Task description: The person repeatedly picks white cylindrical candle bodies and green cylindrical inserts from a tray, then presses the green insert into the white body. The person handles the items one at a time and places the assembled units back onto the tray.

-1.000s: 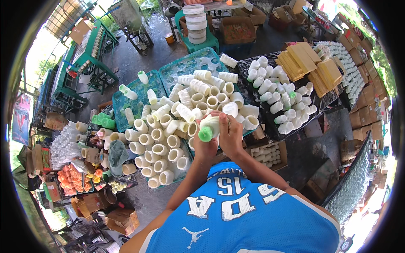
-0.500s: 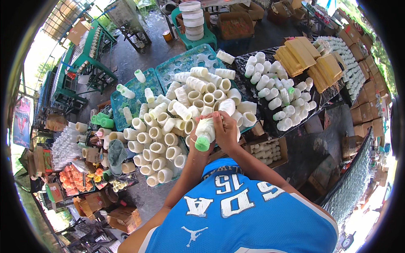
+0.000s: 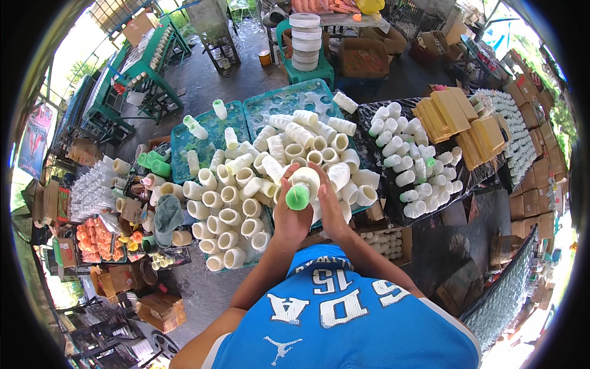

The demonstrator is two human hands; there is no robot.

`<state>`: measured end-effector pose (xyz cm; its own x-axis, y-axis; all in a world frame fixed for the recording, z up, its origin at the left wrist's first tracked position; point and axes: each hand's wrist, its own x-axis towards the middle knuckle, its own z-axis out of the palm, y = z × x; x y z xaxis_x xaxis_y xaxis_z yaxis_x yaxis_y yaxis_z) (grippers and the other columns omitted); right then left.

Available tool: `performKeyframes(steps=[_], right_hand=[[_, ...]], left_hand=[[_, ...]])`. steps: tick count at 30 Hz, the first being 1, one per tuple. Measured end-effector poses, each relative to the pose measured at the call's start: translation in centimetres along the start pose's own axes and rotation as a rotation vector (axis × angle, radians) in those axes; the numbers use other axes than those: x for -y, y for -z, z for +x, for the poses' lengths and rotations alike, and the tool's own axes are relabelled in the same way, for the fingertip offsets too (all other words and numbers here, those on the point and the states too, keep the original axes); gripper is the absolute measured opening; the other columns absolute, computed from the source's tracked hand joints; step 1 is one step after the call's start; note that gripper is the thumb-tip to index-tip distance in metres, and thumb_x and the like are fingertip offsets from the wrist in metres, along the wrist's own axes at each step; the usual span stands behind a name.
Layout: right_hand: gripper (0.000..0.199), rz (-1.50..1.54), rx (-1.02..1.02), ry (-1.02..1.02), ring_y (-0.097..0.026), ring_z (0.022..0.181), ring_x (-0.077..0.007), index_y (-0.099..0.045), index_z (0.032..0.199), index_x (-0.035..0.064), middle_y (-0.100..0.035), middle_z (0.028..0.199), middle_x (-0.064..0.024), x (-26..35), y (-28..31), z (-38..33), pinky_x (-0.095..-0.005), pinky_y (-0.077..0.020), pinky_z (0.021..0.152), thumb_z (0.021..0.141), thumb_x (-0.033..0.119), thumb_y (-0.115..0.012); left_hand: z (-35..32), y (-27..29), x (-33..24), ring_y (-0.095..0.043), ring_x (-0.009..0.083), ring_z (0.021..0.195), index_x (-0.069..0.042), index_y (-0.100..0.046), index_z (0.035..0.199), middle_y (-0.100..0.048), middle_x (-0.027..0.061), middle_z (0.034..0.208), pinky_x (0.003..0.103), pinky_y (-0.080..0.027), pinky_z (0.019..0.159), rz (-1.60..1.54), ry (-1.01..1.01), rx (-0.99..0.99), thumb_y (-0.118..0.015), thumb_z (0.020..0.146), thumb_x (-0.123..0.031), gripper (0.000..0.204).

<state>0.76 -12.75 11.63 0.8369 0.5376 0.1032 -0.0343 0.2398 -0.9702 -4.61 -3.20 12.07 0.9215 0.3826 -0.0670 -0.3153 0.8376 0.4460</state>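
Observation:
A white cylinder with a bright green end (image 3: 298,195) stands between my two hands, its green end toward me. My left hand (image 3: 290,215) is closed against its left side. On the other side my right hand (image 3: 330,212) presses on it with fingers stretched along the white body. My fingers partly hide the body. Just beyond and left of my hands lies a heap of hollow white ribbed cylinders (image 3: 230,216), many with open ends up. The heap rests on teal plastic trays (image 3: 212,138).
To the right, white and green-tipped cylinders (image 3: 424,166) lie on a black-covered table beside yellow blocks (image 3: 479,144). A green chair (image 3: 326,74) holds a stack of white rolls (image 3: 305,46). Orange pieces (image 3: 95,243) and a grey-green cloth (image 3: 168,215) sit at left. Below the table is a cardboard box (image 3: 405,246).
The cylinder has turned more upright, its green end now facing me. My right hand has shifted from gripping over its top to lying along its right side. The view has shifted slightly.

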Motion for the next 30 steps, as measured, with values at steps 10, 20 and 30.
performKeyframes(steps=[10,20,30], right_hand=[[0.06,0.108,0.0,0.114,-0.044,0.149,-0.028,-0.034,0.164,0.001,-0.045,0.16,-0.0172,2.4,-0.2,-0.7,-0.0402,-0.0322,0.124,0.117,0.037,-0.038],[0.049,-0.489,-0.277,0.435,-0.066,0.121,-0.037,-0.064,0.139,-0.0048,-0.067,0.13,-0.0249,2.7,0.3,-0.7,-0.0443,-0.05,0.105,0.117,0.029,-0.036],[0.076,0.253,0.073,0.054,-0.037,0.153,-0.0279,-0.013,0.171,0.0068,-0.033,0.165,-0.0168,2.6,1.0,-0.7,-0.0405,-0.0248,0.128,0.11,0.026,-0.055]], left_hand=[[-1.3,-3.6,-0.8,-0.051,0.0222,0.144,-0.004,-0.042,0.161,-0.047,0.0148,0.159,0.038,-0.04,0.122,0.419,-0.148,0.052,-0.038,0.119,-0.04,0.056],[-1.4,-2.3,0.7,-0.064,0.025,0.132,0.001,-0.051,0.154,-0.063,0.0146,0.146,0.04,-0.052,0.113,0.218,-0.047,-0.013,-0.044,0.117,-0.039,0.054],[0.0,-1.9,0.1,-0.042,0.0293,0.153,-0.003,-0.03,0.167,-0.046,0.0151,0.163,0.044,-0.03,0.129,-0.123,0.124,0.205,-0.046,0.114,-0.037,0.065]])
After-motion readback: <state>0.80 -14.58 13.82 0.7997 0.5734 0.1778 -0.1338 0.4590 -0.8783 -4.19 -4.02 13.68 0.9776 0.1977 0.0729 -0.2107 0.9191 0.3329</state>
